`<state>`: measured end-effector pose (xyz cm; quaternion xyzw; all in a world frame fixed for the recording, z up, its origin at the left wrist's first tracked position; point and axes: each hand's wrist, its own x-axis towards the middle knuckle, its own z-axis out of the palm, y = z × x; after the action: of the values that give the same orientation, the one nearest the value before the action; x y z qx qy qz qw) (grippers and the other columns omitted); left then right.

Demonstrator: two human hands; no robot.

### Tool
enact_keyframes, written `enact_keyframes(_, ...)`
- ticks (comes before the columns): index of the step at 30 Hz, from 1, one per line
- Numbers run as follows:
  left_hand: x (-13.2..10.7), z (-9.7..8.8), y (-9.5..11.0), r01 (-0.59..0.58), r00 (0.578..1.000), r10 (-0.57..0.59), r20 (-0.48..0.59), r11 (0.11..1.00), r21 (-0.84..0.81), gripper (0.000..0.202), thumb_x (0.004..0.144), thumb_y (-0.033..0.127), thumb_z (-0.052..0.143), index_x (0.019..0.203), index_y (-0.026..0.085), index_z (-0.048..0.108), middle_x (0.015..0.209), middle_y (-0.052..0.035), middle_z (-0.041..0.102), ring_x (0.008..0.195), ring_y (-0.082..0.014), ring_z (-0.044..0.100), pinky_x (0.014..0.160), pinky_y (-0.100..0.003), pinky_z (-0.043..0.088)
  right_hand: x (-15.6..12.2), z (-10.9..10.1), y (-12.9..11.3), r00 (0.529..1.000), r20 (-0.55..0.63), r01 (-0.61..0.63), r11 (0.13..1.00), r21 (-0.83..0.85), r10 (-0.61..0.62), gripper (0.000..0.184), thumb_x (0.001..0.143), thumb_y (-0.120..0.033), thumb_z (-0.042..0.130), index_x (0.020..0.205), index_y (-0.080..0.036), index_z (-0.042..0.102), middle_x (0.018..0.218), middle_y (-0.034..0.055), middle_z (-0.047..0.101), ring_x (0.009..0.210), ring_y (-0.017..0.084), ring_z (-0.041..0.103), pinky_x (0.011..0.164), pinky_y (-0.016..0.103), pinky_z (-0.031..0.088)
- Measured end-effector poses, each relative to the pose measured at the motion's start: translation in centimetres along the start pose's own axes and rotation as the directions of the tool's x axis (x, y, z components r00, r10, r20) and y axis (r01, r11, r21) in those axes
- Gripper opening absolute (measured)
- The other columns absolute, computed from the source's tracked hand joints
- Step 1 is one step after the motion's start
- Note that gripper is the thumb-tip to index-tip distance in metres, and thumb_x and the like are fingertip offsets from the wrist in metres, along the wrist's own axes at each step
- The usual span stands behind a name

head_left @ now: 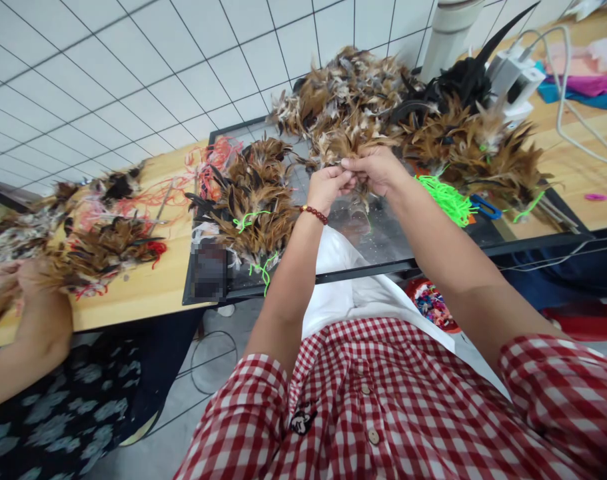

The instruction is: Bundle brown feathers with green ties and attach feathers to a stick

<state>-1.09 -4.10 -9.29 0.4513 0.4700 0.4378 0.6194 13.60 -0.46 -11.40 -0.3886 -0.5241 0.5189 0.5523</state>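
My left hand [328, 187] and my right hand [376, 170] meet over a glass-topped table [378, 233], both with fingers closed on a bunch of brown feathers [350, 143]. A red bead bracelet [314, 213] sits on my left wrist. Behind my hands lies a large heap of brown and black feathers [433, 113]. To the left of my hands rests a tied feather bundle [256, 207] with green cord. A skein of bright green cord [448, 200] lies just right of my right forearm.
A co-worker's hands [13, 280] at the far left hold a feather bundle over a wooden table [148, 280] strewn with red cord [208, 163]. Blue-handled scissors [486, 208] lie by the green cord. A white power strip [513, 80] with cables sits at the back right.
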Motion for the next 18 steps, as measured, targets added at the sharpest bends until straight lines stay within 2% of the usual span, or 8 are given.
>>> enact_keyframes(3, 0.00, 0.20, 0.13, 0.041, 0.998, -0.045, -0.036, 0.993, -0.114, 0.018, 0.088, 0.015, 0.076, 0.073, 0.014, 0.067, 0.069, -0.0003, 0.072, 0.067, -0.0089, 0.068, 0.082, -0.026, 0.057, 0.02, -0.23, -0.24, 0.999, 0.050, -0.005, 0.999, -0.035, 0.007, 0.044, 0.072, -0.051, 0.091, 0.076, -0.019, 0.062, 0.065, -0.0004, 0.056, 0.065, 0.015, 0.057, 0.055, 0.029, 0.049)
enact_keyframes(5, -0.05, 0.02, 0.41, 0.071, 0.995, -0.083, -0.047, 0.971, -0.229, 0.014, 0.091, 0.015, 0.072, 0.078, 0.015, 0.068, 0.073, -0.0001, 0.073, 0.071, -0.0091, 0.070, 0.085, -0.026, 0.057, 0.04, -0.53, -0.51, 0.994, 0.082, 0.085, 0.990, -0.113, -0.076, 0.046, 0.070, -0.050, 0.093, 0.093, -0.020, 0.067, 0.074, 0.0002, 0.059, 0.073, 0.017, 0.061, 0.063, 0.031, 0.054)
enact_keyframes(8, -0.06, -0.43, 0.67, 0.106, 0.990, -0.130, -0.045, 0.931, -0.349, 0.008, 0.090, 0.022, 0.076, 0.086, 0.017, 0.071, 0.082, -0.0006, 0.076, 0.085, -0.0115, 0.073, 0.093, -0.028, 0.058, 0.01, -0.80, -0.49, 0.966, 0.164, 0.241, 0.923, -0.301, -0.199, 0.068, 0.063, -0.041, 0.097, 0.121, -0.022, 0.067, 0.092, 0.0016, 0.064, 0.084, 0.019, 0.063, 0.075, 0.035, 0.057)
enact_keyframes(10, -0.03, -0.58, 0.61, 0.139, 0.986, -0.162, -0.032, 0.916, -0.376, 0.013, 0.088, 0.028, 0.080, 0.090, 0.018, 0.072, 0.085, -0.0015, 0.077, 0.092, -0.0138, 0.075, 0.096, -0.030, 0.057, -0.07, -0.72, -0.22, 0.954, 0.171, 0.297, 0.858, -0.419, -0.247, 0.075, 0.064, -0.036, 0.094, 0.132, -0.022, 0.064, 0.102, 0.0037, 0.066, 0.086, 0.019, 0.064, 0.078, 0.036, 0.057)
enact_keyframes(14, 0.00, -0.40, 0.32, 0.181, 0.980, -0.198, -0.001, 0.897, -0.403, 0.021, 0.086, 0.033, 0.083, 0.095, 0.018, 0.073, 0.082, -0.0014, 0.074, 0.093, -0.0160, 0.075, 0.096, -0.032, 0.058, -0.19, -0.37, 0.22, 0.928, 0.109, 0.351, 0.738, -0.576, -0.356, 0.066, 0.074, -0.034, 0.085, 0.136, -0.022, 0.064, 0.110, 0.0075, 0.068, 0.093, 0.022, 0.064, 0.086, 0.040, 0.056)
enact_keyframes(18, -0.07, -0.43, 0.49, 0.145, 0.984, -0.175, -0.037, 0.903, -0.404, 0.019, 0.086, 0.032, 0.083, 0.092, 0.018, 0.071, 0.078, -0.0003, 0.073, 0.087, -0.0132, 0.074, 0.095, -0.030, 0.058, -0.37, -0.43, -0.34, 0.907, 0.099, 0.371, 0.667, -0.646, -0.408, 0.052, 0.080, -0.037, 0.079, 0.128, -0.020, 0.069, 0.104, 0.0078, 0.069, 0.095, 0.025, 0.064, 0.091, 0.044, 0.055)
